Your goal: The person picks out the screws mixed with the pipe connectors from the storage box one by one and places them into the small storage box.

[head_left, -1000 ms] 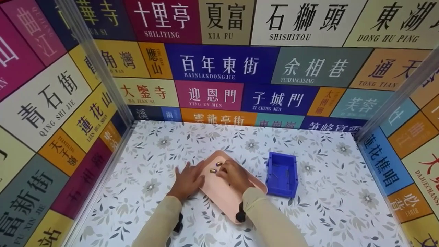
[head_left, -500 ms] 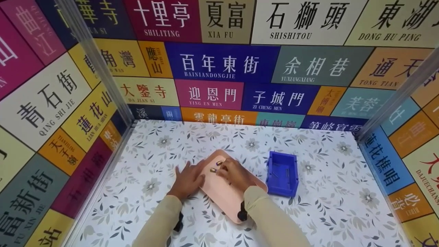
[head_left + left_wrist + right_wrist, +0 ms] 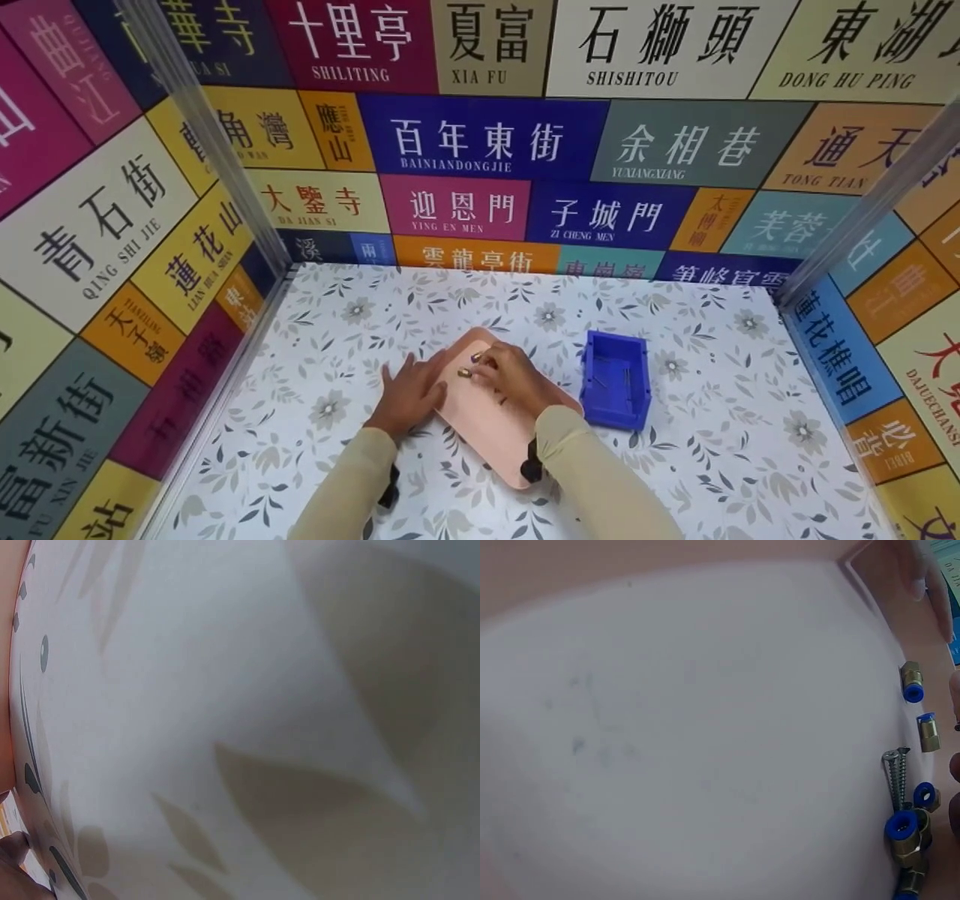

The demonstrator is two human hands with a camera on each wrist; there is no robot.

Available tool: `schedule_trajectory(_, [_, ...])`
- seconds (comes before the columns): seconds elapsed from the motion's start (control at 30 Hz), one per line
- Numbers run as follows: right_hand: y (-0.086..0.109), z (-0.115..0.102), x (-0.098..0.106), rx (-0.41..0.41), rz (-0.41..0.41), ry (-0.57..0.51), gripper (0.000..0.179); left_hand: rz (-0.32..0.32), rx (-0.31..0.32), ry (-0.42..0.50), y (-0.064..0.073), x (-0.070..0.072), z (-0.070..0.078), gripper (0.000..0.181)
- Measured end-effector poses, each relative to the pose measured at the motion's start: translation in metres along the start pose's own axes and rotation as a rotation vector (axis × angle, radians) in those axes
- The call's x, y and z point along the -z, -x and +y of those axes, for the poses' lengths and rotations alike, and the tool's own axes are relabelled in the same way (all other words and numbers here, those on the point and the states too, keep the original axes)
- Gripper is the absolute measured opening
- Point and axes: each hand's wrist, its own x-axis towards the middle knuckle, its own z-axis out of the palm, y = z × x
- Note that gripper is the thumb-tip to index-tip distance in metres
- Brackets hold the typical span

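A pink tray [image 3: 480,431] lies slanted on the table. My left hand [image 3: 409,394] rests at its left edge, fingers spread, with the thumb against the rim. Over the tray's far part, my right hand [image 3: 517,379] has its fingertips close to small brass push-in fittings [image 3: 466,372]. In the right wrist view, brass fittings with blue collars [image 3: 913,682] and two screws [image 3: 893,776] lie inside the tray. At that view's right edge my right fingers [image 3: 955,765] pinch a small dark piece, seemingly a screw tip; most of it is out of frame.
Right of the tray stands a blue bin [image 3: 616,343] with a few thin screws in it. The table [image 3: 720,450] has a white floral cover. Walls with coloured signs [image 3: 487,135] enclose the back and both sides.
My right hand has shifted slightly away from the fittings, its fingertips drawn up a little. More small dark pieces show beneath it. The left hand and tray have stayed put.
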Motion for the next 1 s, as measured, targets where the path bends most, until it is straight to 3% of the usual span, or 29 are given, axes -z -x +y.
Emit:
schedule_trajectory(0.27, [0.0, -0.005, 0.011, 0.084, 0.086, 0.022, 0.009, 0.005, 0.007, 0.004, 0.0, -0.001, 0.001, 0.062])
schedule_trajectory(0.53, [-0.001, -0.011, 0.025, 0.021, 0.103, 0.032, 0.014, -0.009, 0.017, 0.005, 0.0, -0.001, 0.0, 0.063])
schedule_trajectory(0.73, [0.002, -0.012, 0.037, 0.056, 0.14, 0.08, 0.02, 0.001, 0.007, 0.006, 0.001, 0.001, 0.002, 0.063])
schedule_trajectory(1.0, [0.007, -0.013, 0.056, 0.076, 0.173, 0.083, 0.012, -0.028, 0.042, 0.003, 0.001, 0.001, 0.004, 0.064])
